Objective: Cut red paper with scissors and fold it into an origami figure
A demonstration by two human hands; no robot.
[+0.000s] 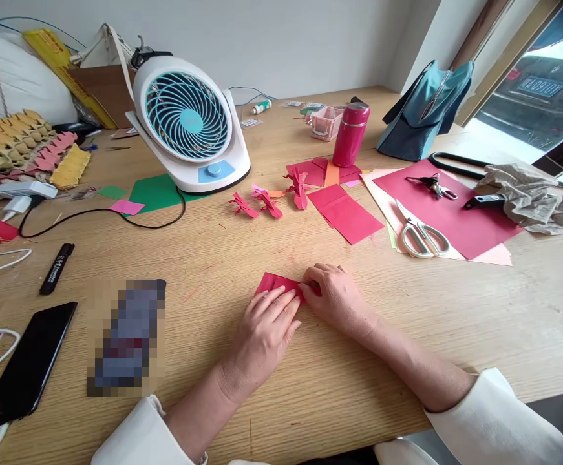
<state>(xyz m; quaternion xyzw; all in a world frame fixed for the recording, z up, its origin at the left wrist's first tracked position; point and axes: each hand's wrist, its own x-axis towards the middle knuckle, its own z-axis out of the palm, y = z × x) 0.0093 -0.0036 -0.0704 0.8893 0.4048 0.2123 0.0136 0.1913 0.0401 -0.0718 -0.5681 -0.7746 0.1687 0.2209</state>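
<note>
Red paper piece lies under the fingertips of the left hand, flat on the wooden table, with a crease line visible near its left end. Left hand is spread flat, fingers nearly straight and close together, pressing from above, nothing gripped. Right hand is curled, thumb and index close together at the paper's right end; can't tell if the paper is pinched between them.

Long axis runs roughly left to right, right end slightly nearer the person. Paper sits just ahead of the left hand and to the left of the right hand. Both hands touch it: left over the near edge, right at the end, so neither is clearly nearer.

Outward: red sheet straight ahead of the right hand, three folded red figures ahead of the left hand. Scissors ahead-right of the right hand, partly on a larger red sheet; keys beyond them. Fan farther off, ahead-left of the left hand. Black phone well left of the left hand, pixelated item between the two.
</note>
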